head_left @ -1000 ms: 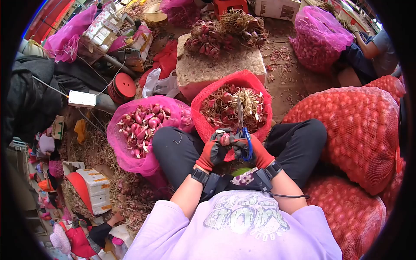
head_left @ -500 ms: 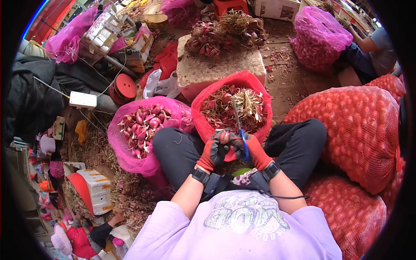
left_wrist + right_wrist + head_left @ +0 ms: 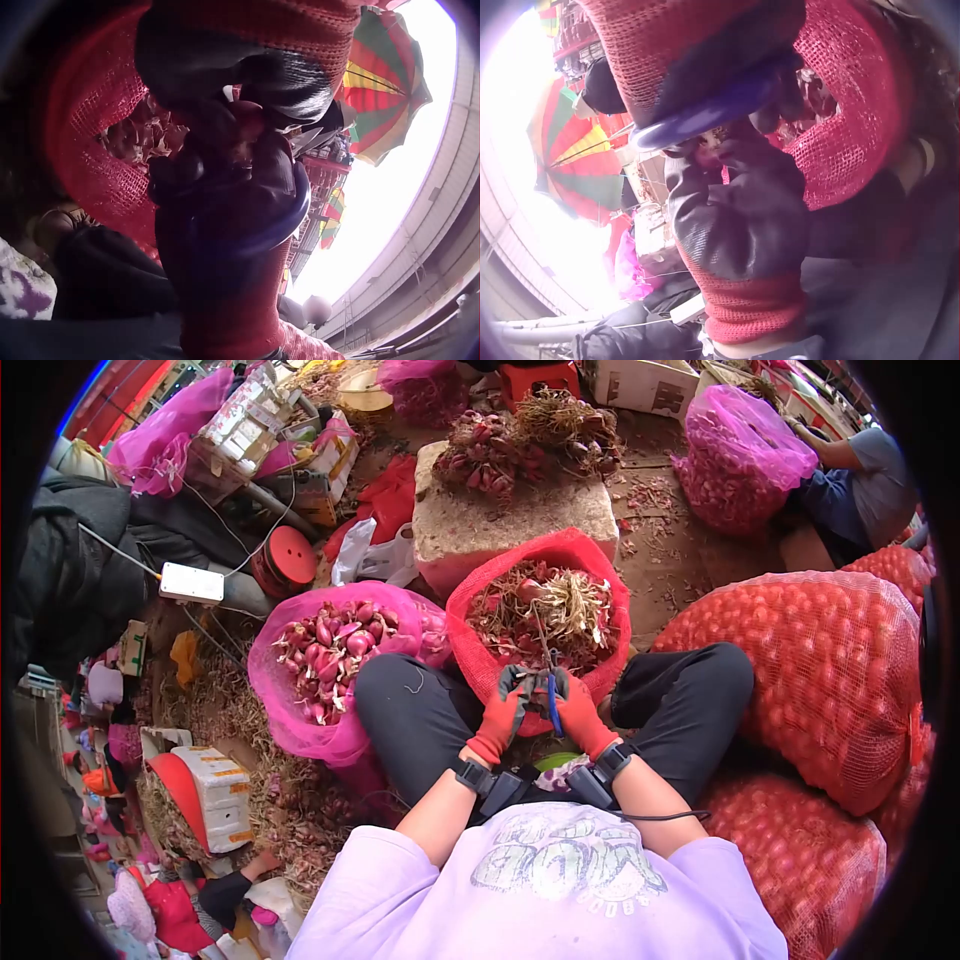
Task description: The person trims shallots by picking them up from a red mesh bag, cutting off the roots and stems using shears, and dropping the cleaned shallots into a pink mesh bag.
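Both hands wear red knit gloves with dark coated palms and meet over the near edge of a red mesh bag (image 3: 470,622). The left hand (image 3: 501,712) grips a shallot (image 3: 248,120), whose pink skin shows between the fingers in the left wrist view; in the head view the fingers cover it. In the right hand (image 3: 583,716) is a pair of scissors (image 3: 553,703) with blue handles, the blades pointing away from the body. Those blades overlap the bag's untrimmed shallots (image 3: 560,600), with dry leaves and roots. The right wrist view shows a blue handle (image 3: 705,116) looped over the glove.
A pink mesh bag (image 3: 262,695) of shallots stands by the left knee. Full red net sacks (image 3: 790,660) lean in on the right. Ahead, bunched shallots (image 3: 490,455) sit on a pale block (image 3: 440,540). Another person (image 3: 870,485) sits at the far right.
The two hands have drawn closer together, and the left one has turned so its fingers now cover the shallot. The scissors have swung, with their handles shifting slightly left.
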A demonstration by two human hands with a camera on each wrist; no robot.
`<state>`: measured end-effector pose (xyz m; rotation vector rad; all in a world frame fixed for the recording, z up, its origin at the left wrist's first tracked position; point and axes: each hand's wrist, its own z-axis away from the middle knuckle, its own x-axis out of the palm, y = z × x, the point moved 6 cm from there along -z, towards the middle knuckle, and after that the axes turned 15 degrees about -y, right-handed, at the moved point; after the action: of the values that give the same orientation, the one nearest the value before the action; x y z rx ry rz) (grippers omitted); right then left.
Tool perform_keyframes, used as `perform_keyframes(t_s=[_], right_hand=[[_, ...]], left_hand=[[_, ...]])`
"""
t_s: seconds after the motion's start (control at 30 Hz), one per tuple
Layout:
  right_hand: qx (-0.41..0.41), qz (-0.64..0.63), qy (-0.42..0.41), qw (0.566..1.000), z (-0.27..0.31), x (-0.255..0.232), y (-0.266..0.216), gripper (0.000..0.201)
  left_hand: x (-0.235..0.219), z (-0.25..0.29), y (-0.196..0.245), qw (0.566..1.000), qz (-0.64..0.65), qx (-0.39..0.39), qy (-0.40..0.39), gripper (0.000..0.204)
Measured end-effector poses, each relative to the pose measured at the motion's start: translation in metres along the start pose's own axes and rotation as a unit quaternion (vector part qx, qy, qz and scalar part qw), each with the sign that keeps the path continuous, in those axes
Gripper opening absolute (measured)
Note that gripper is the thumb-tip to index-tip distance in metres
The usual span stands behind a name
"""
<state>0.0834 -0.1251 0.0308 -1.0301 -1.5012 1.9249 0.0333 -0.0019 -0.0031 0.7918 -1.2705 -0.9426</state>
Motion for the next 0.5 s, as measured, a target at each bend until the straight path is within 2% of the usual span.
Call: perform_keyframes(t_s=[0.03,0.07,0.1,0.13,0.23,0.27,0.37,0.43,0.5], right_hand=[[0.01,0.0,0.003,1.0,-0.002,0.001,0.002,0.024],[0.05,-0.148,-0.023,0.987,-0.007,0.009,0.022,0.022],[0.088,-0.293,-0.048,0.951,-0.014,0.02,0.043,0.019],[0.124,-0.43,-0.073,0.891,-0.019,0.031,0.061,0.016],[0.129,-0.637,-0.032,0.759,-0.027,0.032,0.056,0.012],[0.086,-0.651,-0.03,0.753,-0.028,0.027,0.048,0.017],[0.006,-0.649,-0.118,0.752,-0.031,0.024,0.029,0.018],[0.01,-0.502,-0.147,0.852,-0.024,0.015,0.024,0.017],[0.105,-0.506,-0.104,0.85,-0.013,0.006,0.009,0.012]], left_hand=[[0.002,-0.001,0.004,1.0,-0.003,0.008,-0.003,0.012],[-0.001,0.0,-0.002,1.0,-0.004,-0.003,0.013,0.012],[-0.006,0.001,-0.008,1.0,-0.006,-0.014,0.028,0.012],[-0.011,0.001,-0.014,0.999,-0.008,-0.024,0.042,0.012],[-0.001,-0.001,0.02,0.987,0.098,0.125,0.04,0.012],[-0.006,-0.002,0.027,0.979,0.135,0.141,0.065,0.014],[-0.015,-0.003,0.04,0.952,0.268,0.131,0.074,0.014],[-0.022,-0.004,0.033,0.949,0.286,0.122,0.06,0.02],[-0.025,-0.007,0.023,0.943,0.311,0.112,0.029,0.027]])
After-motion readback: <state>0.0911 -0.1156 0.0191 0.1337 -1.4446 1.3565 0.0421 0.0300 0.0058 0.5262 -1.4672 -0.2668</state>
